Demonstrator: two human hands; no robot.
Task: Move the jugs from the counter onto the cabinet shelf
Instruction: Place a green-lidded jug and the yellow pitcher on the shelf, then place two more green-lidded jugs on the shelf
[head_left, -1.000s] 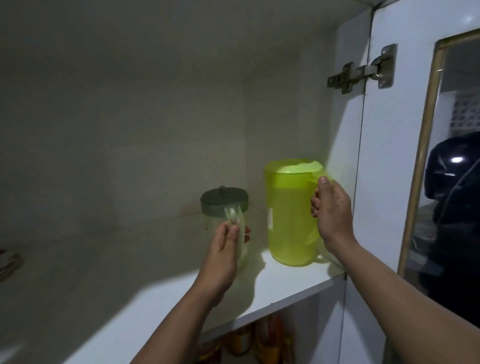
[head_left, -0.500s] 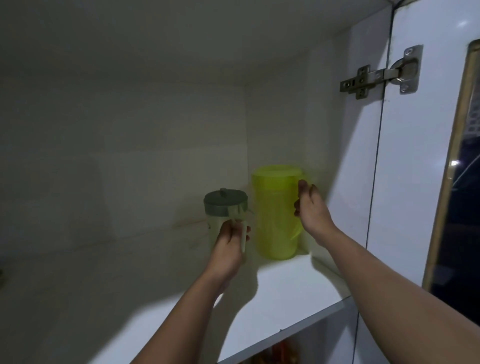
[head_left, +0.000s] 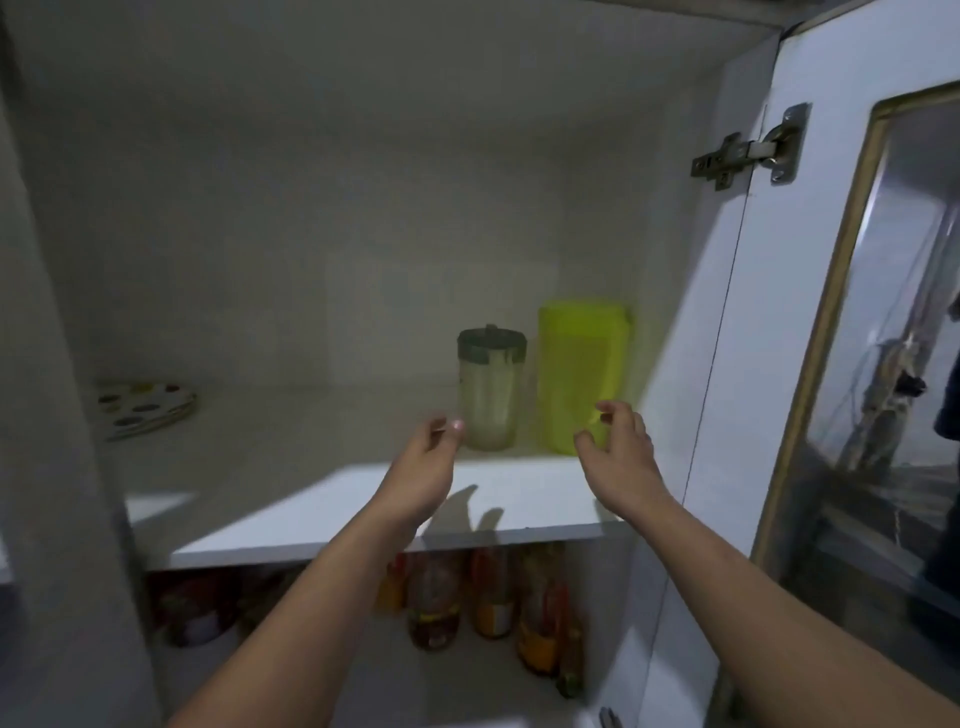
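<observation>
While both arms reach up toward the cabinet shelf (head_left: 519, 499), neither hand holds anything. The left hand (head_left: 423, 470) hangs in front of the shelf with its fingers loosely curled and parted, just at 8 o'clock of the clear jug (head_left: 491, 389), not touching it as far as the blur allows. The right hand (head_left: 618, 452) is likewise spread, fingers bent like a claw, its fingertips overlapping the lower right of the yellow-green jug (head_left: 582, 374) (whether they touch it I cannot tell). Both jugs stand upright at the back right of the shelf, the clear one with its dark grey lid at 9 o'clock of the taller yellow-green one, just beside it. Far off at 9 o'clock lies a stack of spotted plates (head_left: 143, 408). Below the shelf, at 6 o'clock, stand several bottles (head_left: 488, 597). A cabinet door (head_left: 810, 260) stands open at 3 o'clock, hung on a metal hinge (head_left: 748, 150).
</observation>
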